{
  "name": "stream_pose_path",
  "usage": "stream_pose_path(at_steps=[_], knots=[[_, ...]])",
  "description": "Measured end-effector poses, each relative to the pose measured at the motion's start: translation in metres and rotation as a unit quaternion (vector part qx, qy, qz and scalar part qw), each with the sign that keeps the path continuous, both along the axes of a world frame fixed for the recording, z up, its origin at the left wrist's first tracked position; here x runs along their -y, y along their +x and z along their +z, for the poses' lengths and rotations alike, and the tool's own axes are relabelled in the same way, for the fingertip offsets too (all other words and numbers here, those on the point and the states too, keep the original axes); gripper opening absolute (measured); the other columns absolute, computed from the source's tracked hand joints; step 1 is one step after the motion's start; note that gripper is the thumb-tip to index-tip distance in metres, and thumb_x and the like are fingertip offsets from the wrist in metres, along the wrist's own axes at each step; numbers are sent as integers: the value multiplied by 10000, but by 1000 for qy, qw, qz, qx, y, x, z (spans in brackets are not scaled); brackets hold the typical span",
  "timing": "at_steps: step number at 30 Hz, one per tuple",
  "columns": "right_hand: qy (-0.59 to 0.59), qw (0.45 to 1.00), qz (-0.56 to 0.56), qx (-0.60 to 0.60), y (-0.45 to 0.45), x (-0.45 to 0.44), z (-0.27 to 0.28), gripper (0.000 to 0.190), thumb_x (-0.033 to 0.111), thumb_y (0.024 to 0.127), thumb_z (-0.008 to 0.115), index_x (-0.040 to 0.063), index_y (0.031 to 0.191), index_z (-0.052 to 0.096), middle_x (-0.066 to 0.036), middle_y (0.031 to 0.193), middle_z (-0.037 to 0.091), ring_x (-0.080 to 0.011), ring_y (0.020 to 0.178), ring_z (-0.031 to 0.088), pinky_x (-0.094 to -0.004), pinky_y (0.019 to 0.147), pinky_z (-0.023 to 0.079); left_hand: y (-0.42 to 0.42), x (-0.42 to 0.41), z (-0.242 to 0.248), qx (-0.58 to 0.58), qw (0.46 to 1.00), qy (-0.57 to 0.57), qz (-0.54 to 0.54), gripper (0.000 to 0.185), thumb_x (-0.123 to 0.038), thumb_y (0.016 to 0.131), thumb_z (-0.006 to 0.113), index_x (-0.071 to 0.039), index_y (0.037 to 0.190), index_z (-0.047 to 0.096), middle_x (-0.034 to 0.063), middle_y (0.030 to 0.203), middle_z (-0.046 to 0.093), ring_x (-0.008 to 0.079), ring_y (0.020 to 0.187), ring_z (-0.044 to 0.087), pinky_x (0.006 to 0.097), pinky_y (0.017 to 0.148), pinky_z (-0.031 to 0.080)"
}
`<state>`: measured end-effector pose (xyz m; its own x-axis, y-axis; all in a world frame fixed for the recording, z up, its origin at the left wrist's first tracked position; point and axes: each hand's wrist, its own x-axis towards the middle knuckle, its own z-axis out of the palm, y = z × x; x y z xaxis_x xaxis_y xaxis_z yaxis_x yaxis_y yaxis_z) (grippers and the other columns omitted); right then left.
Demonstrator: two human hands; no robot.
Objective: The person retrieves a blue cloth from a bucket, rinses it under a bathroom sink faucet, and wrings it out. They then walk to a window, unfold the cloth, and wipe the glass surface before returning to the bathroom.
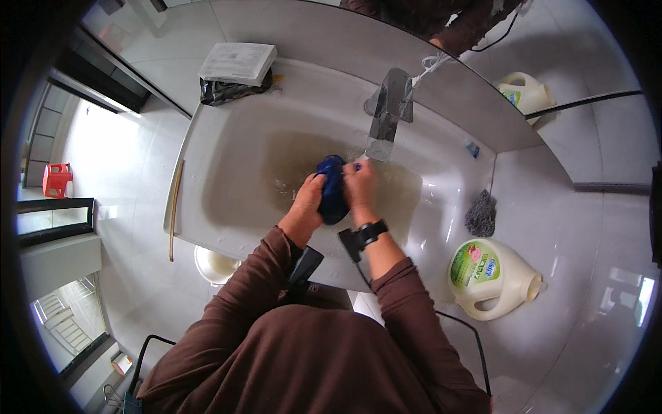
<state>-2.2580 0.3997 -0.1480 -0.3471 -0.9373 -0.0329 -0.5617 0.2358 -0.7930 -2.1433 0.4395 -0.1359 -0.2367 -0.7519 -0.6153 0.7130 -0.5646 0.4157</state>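
Observation:
Over the basin of a white sink (232, 121), my left hand (307, 203) grips a bunched, wet, dark blue cloth item (332, 196). Its exact kind cannot be made out. My right hand (360, 185), slightly blurred, is curled against the right side of the item, and a bit of blue shows at its fingers. Just beyond the right hand is the mouth of a grey, square-bodied faucet (384, 124). Murky water (289, 150) stands in the basin below both hands. A black strap with a device (362, 239) is around my right wrist.
A cream detergent jug (509, 290) and a grey mesh scrubber (481, 215) lie on the right. At the back left, a white box (238, 63) rests on a black plastic bag (227, 92). A thin stick (176, 209) lies along the left rim, near a white bucket (214, 266) below.

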Motion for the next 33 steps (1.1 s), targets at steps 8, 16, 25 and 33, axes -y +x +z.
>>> stream_pose_path(at_steps=[8,16,25,33], knots=[[128,941,150,-276,-123,-5,-8,257,196,765,614,27,959,634,-191,936,632,-359,858,602,-446,741,477,34,40,47,113,992,-57,8,544,-200,904,563,-78,1375,318,113,1358,399,234,1224,413,336,1012,354],[88,942,276,168,-29,-5,-6,298,68,813,537,50,1105,590,-123,1069,622,-231,963,582,-339,851,451,35,30,63,118,989,-76,-48,686,-78,844,615,-22,1418,243,135,1332,427,235,1172,457,315,981,367],[46,982,-18,183,-133,14,2,213,195,866,558,31,980,633,-96,873,658,-183,813,607,-292,745,457,106,52,-25,503,849,-148,-64,488,-87,787,604,37,1244,484,194,1115,585,299,1004,581,363,865,453],[162,912,229,-299,-12,10,21,616,426,794,639,225,1331,411,-197,1251,487,-429,1157,434,-640,889,345,83,14,-12,620,779,-93,23,502,-154,726,627,-42,1197,494,286,1051,544,414,992,541,463,869,451]])
